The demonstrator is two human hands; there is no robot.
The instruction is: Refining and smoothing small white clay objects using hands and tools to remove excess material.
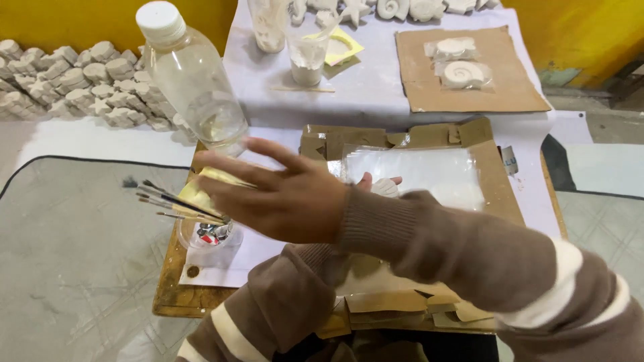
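Head view: right hand (282,198) crosses to nine o'clock, fingers spread apart, hovering beside the clear plastic bottle with white cap (191,80) and above the thin paintbrushes (171,203) in a small glass jar (209,238). Left hand (376,182) lies mostly hidden behind the right wrist; its fingers' state cannot be told, touching a white plaster shell (387,188) on the brown cardboard sheet (500,184).

craft wkshop | plaster casts (74,80) stacked by wall | paintbrushes (176,204) in jar | cardboard mats (469,67)

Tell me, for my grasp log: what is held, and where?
Open right hand holds nothing; mostly hidden left hand seems to grip a small white plaster shell, where unclear.
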